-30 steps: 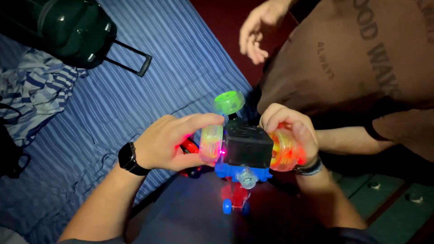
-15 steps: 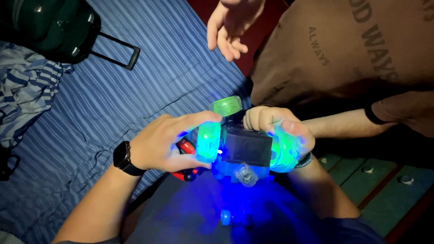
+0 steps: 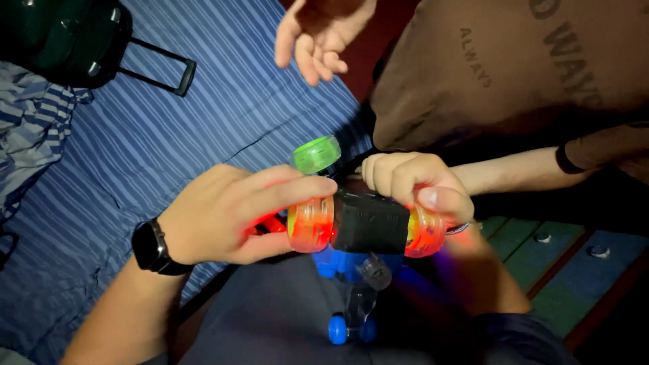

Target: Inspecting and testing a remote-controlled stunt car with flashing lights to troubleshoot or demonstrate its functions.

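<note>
A small black plastic toy car with glowing red wheels (image 3: 370,223) is gripped by the left hand (image 3: 226,215) and, seemingly, the right hand (image 3: 414,181).

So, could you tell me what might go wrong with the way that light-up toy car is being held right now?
The toy car hangs in the air, gripped only at its two glowing wheels: left hand on one, right hand on the other. If the wheels spin, it might slip and drop. The green wheel juts out beside the left fingers and may snag them. Another person's hand hovers above and could bump in.
</note>
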